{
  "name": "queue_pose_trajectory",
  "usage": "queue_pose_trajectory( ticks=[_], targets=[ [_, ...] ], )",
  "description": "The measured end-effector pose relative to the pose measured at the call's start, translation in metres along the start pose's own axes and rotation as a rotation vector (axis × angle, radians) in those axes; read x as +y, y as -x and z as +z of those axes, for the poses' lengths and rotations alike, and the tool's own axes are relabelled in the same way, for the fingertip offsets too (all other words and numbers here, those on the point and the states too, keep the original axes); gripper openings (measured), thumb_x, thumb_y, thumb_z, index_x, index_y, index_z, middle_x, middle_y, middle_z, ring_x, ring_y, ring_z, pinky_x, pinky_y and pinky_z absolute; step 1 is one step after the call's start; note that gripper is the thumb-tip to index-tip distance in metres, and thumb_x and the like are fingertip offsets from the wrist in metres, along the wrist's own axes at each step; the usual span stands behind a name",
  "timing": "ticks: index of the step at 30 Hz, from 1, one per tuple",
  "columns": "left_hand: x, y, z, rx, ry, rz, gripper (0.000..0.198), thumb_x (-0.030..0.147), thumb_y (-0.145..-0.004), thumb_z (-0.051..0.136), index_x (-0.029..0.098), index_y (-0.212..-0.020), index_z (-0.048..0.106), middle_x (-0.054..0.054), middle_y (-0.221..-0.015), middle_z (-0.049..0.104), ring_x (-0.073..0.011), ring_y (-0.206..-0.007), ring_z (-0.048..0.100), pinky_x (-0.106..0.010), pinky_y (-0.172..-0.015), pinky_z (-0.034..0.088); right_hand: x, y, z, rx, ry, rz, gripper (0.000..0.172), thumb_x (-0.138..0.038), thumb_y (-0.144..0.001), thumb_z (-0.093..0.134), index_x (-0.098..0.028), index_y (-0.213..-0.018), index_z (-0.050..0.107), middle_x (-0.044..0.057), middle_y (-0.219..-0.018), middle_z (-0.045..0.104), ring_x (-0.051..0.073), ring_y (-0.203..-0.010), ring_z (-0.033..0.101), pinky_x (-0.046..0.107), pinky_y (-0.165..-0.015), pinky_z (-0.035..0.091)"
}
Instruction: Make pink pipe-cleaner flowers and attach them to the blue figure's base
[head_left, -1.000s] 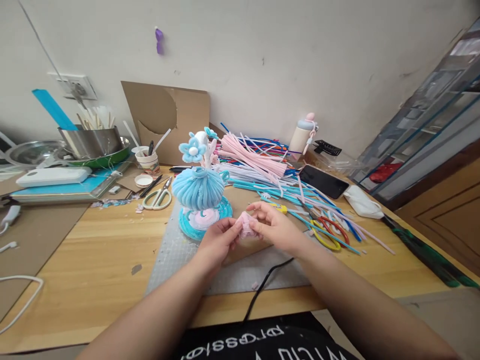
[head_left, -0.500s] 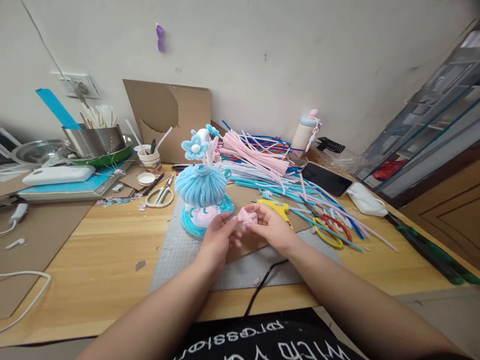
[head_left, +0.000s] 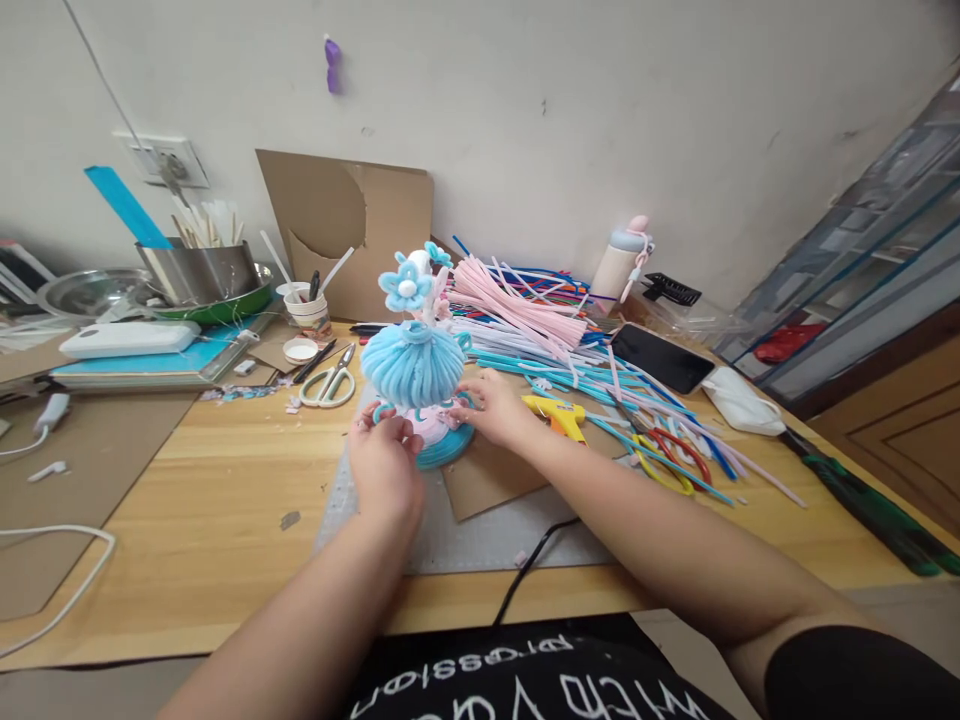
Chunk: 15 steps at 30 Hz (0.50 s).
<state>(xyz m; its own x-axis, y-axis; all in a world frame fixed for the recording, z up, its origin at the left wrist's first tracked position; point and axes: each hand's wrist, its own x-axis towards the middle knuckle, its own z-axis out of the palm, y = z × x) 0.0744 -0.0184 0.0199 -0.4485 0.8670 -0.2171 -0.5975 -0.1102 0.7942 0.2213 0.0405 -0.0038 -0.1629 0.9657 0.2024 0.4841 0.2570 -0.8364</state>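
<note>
A craft figure of blue pipe cleaners stands on the grey mat (head_left: pixel 480 535): a fluffy blue skirt (head_left: pixel 411 365), a blue flower (head_left: pixel 405 285) on top, and a round blue base (head_left: pixel 450 445) with pink inside. My left hand (head_left: pixel 384 455) is curled round the base's left edge. My right hand (head_left: pixel 491 405) reaches in from the right, and its fingertips press a small pink fluffy piece (head_left: pixel 444 418) against the base under the skirt. A yellow glue gun (head_left: pixel 559 412) lies just right of my right hand.
Behind the figure lies a heap of pink and blue pipe cleaners (head_left: pixel 525 320). Scissors (head_left: pixel 330 385) and a paper cup (head_left: pixel 307 310) are to the left, a phone (head_left: pixel 660 358) and a bottle (head_left: pixel 619 262) to the right. A black cable (head_left: pixel 525 575) runs off the near table edge.
Both hands moved forward from the mat's middle to the figure. The pink piece, held between both hands before, is now at the base; my left hand has taken the base's edge.
</note>
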Motion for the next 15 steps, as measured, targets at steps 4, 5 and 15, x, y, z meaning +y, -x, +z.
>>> queue_pose_trajectory(
  ticks=[4,5,15],
  targets=[
    [0.02,-0.017,-0.015,0.12,-0.038,-0.017,0.046,0.003,-0.049,0.05,0.021,-0.091,0.045,0.003,-0.082,0.047,-0.0058,-0.055,0.046,-0.021,-0.048,0.035,0.004,0.006,-0.013,0.006,0.092,-0.014,0.022,-0.022,-0.08,0.057,-0.017,-0.1,0.065,0.007,-0.099,0.058,0.015,-0.079,0.055,0.035,-0.079,0.046],
    [0.024,-0.022,-0.02,0.147,-0.053,-0.027,0.047,0.003,-0.049,0.049,0.021,-0.092,0.045,0.003,-0.082,0.047,-0.006,-0.055,0.046,-0.021,-0.049,0.034,0.005,0.008,-0.014,0.001,0.113,-0.012,0.023,-0.023,-0.08,0.057,-0.016,-0.101,0.064,0.007,-0.099,0.059,0.016,-0.079,0.055,0.035,-0.078,0.046],
    [0.038,-0.071,-0.041,0.09,-0.345,-0.094,0.031,0.006,-0.052,0.055,0.017,-0.08,0.055,0.0,-0.07,0.051,-0.0118,-0.065,0.05,-0.023,-0.057,0.037,0.0,0.005,0.006,-0.073,0.209,-0.121,0.047,-0.022,-0.067,0.072,-0.018,-0.111,0.058,0.008,-0.101,0.063,0.023,-0.092,0.057,0.04,-0.085,0.044]
  ],
)
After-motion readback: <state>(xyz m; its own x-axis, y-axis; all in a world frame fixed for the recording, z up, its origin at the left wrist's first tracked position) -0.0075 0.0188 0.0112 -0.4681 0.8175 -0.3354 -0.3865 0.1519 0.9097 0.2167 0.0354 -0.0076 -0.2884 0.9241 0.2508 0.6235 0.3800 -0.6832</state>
